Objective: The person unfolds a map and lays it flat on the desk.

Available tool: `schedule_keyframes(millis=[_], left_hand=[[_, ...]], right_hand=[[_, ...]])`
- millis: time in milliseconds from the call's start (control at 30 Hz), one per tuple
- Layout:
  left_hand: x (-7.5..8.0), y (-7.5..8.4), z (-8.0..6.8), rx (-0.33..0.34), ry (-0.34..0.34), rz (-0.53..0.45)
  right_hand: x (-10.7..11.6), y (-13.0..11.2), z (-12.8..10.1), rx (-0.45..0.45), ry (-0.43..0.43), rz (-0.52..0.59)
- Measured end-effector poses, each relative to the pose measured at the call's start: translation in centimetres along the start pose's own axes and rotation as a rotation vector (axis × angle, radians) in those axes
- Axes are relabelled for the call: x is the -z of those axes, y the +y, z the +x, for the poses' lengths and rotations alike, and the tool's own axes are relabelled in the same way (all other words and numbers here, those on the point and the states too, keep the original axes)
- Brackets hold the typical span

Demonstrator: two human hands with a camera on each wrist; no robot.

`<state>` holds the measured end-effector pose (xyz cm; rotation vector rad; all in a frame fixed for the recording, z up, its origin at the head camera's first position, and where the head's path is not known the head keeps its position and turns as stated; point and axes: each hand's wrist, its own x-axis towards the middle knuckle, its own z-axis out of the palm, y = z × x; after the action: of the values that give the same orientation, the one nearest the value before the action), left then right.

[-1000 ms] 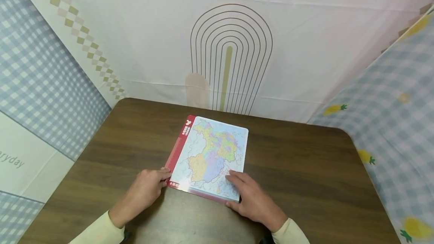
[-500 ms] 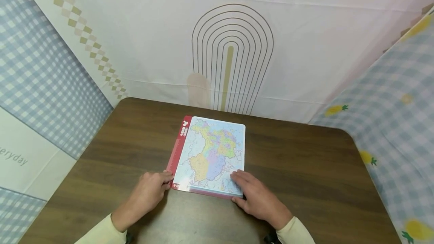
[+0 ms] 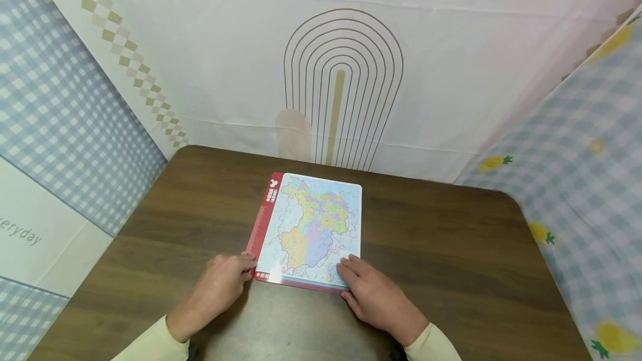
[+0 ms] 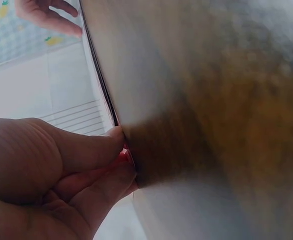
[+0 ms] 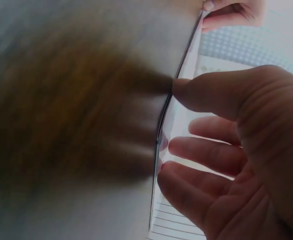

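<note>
Left hand (image 3: 218, 283): fingers pinching lower-left corner of the map board (image 3: 313, 230), which is lying lower-centre of frame, long axis running up-frame from the fingers. Right hand (image 3: 375, 295), equally near: loosely spread fingers resting at lower-right corner.

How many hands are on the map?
2: the left hand pinches its near left corner, and the right hand touches the map at its near right corner.

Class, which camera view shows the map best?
The head view: the map lies face-up, partly covered near two corners by the left hand and right hand. Both wrist views show it nearly edge-on, a thin sliver.
</note>
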<state>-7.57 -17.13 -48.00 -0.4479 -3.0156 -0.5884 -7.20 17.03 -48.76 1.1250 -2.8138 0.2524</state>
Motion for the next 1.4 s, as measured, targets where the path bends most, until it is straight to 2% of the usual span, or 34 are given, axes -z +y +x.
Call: schedule_keyframes(millis=[200, 433, 900, 1067, 1167, 1400], left_hand=[[0.0, 0.1, 0.0, 0.003, -0.012, 0.005], [0.1, 0.1, 0.3, 0.008, -0.024, 0.003], [0.4, -0.1, 0.3, 0.007, -0.040, 0.009], [0.4, -0.1, 0.3, -0.001, -0.033, 0.014], [0.4, -0.1, 0.3, -0.003, -0.034, 0.014], [0.3, -0.2, 0.3, -0.023, -0.026, 0.021]], right_hand=[[-0.2, -0.3, 0.6, 0.025, 0.021, -0.021], [-0.6, -0.9, 2.4, 0.068, 0.027, -0.027], [-0.8, -3.2, 6.6, -0.001, -0.156, 0.042], [-1.1, -4.1, 7.8, 0.012, -0.169, 0.040], [-1.3, -4.4, 8.4, 0.023, -0.163, 0.016], [-1.9, -4.8, 8.9, 0.103, -0.136, -0.124]])
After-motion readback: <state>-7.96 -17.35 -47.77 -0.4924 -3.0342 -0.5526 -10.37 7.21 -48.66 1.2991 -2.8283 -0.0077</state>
